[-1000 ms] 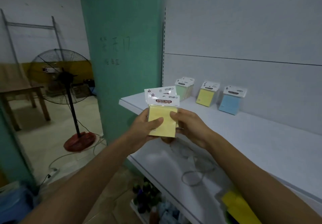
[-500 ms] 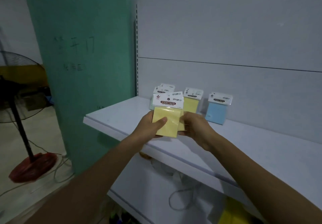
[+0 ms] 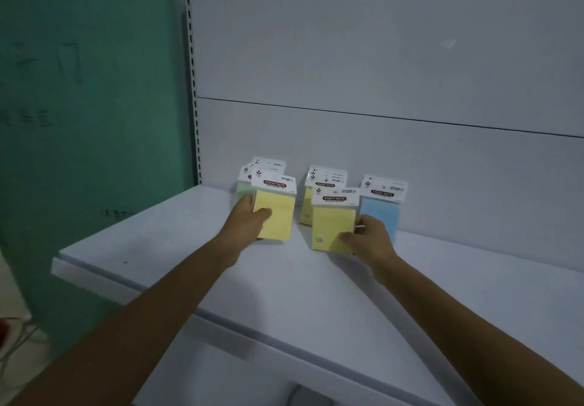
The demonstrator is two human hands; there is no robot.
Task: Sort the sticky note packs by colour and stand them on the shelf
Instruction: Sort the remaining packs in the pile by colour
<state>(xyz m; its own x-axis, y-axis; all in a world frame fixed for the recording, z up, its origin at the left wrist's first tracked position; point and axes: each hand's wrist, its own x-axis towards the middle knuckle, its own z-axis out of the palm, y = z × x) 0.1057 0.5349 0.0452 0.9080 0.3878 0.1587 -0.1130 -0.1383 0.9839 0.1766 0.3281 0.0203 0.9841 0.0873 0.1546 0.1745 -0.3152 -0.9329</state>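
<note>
Left hand [image 3: 249,219] gripping yellow pack [image 3: 274,216], right hand [image 3: 368,238] gripping another yellow pack [image 3: 331,225], shelf [image 3: 284,285]

left forearm [image 3: 158,304] and right forearm [image 3: 458,314] slim and bare throughout; left grip [image 3: 248,217] and right grip [image 3: 371,239] bare too.

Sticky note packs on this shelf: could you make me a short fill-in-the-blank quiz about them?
1. The left hand and the right hand each grip a pack with ____ notes.
2. The standing pack just right of the right hand's pack is ____.
3. The rear packs behind the left hand's pack are pale ____.
Missing words: yellow; blue; green.
</note>
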